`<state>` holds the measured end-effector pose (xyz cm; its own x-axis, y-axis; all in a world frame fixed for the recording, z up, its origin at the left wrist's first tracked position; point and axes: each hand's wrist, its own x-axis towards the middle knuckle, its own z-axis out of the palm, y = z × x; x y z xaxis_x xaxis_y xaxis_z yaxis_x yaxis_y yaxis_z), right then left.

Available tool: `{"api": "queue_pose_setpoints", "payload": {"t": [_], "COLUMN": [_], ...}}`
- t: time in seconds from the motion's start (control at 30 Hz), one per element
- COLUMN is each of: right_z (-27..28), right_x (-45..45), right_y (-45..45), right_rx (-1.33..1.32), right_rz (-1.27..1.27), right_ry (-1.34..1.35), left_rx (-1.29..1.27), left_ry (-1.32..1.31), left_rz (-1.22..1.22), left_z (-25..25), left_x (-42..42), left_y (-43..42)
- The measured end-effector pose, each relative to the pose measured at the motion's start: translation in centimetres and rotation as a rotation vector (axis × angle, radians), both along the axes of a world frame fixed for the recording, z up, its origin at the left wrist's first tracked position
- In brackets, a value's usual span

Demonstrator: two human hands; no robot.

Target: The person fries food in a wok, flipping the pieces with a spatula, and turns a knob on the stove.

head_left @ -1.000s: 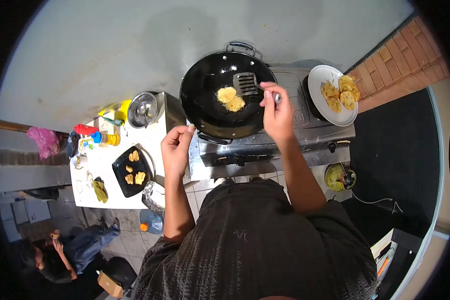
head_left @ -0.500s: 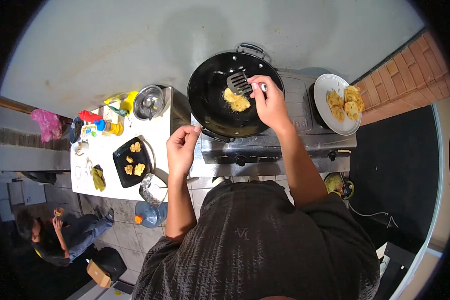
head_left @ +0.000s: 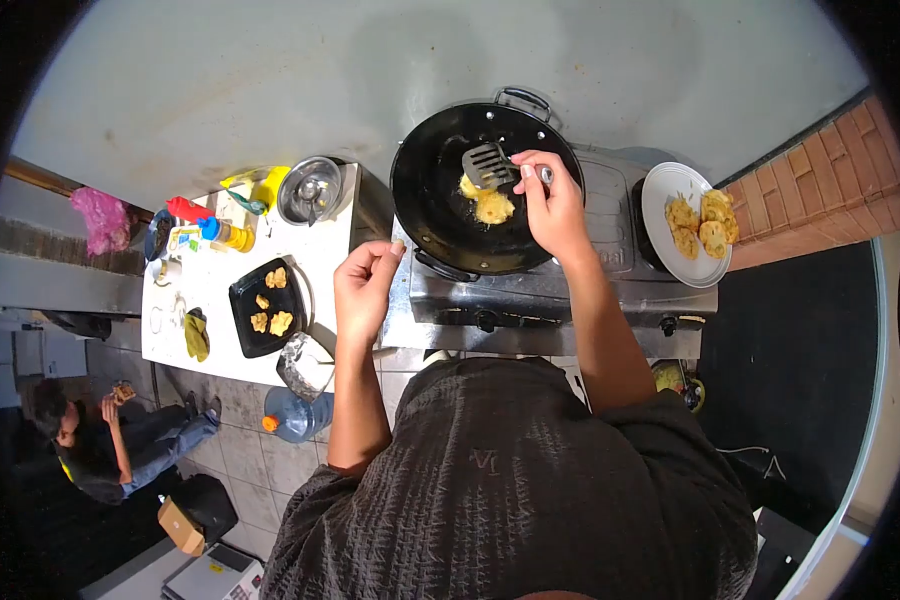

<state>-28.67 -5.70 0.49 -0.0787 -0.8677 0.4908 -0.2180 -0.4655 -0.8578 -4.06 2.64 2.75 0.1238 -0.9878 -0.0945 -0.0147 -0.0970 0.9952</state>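
Observation:
My right hand [head_left: 553, 205] grips the handle of a black slotted spatula [head_left: 487, 166]. The spatula's head is inside a black wok [head_left: 435, 235], over its far part, overlapping the edge of a pale yellow fritter [head_left: 493, 207] on the bottom. Whether the blade touches the fritter I cannot tell. Just outside the wok's near-left rim is my left hand [head_left: 367, 285], thumb and forefinger pinched together; anything between the fingertips is too small to make out. The wok sits on a metal gas stove [head_left: 560, 318].
Right of the wok, a white plate [head_left: 660, 225] carries several fried fritters. On the white table [head_left: 170, 320] at left are a black tray [head_left: 242, 325] with battered pieces, a steel bowl [head_left: 295, 205] and sauce bottles [head_left: 238, 237]. A water jug [head_left: 300, 417] and a seated person [head_left: 100, 450] are lower left.
The view has shifted slightly, so the wok and plate appear further right. The spatula's head has turned a little, still by the fritter. My left hand keeps its pinch.

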Motion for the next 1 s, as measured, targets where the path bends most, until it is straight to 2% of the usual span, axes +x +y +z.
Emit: {"api": "queue_pose_setpoints", "payload": {"t": [0.13,0.23,0.43,0.8,1.0], "right_z": [-0.2,0.8,0.8,1.4,2.3], "right_x": [-0.6,-1.5,-3.7,-4.0,-3.6], "right_y": [-0.3,-0.4,-1.7,-0.9,0.4], "right_rx": [-0.01,-0.014,0.076,0.069,-0.001], "right_rz": [-0.01,-0.129,-0.209,-0.152,-0.029], "right_ry": [0.009,-0.062,0.05,0.063,-0.079], "left_rx": [-0.001,-0.018,-0.036,0.012,0.022], "left_ry": [-0.008,0.002,-0.036,-0.023,-0.011], "left_rz": [0.009,0.035,0.036,0.131,0.236], "left_z": [0.2,0.1,-0.6,-2.1,-2.5], "left_x": [-0.2,-0.3,-0.7,-1.8,-3.4], "left_y": [0.2,0.3,0.4,2.3,3.5]}}
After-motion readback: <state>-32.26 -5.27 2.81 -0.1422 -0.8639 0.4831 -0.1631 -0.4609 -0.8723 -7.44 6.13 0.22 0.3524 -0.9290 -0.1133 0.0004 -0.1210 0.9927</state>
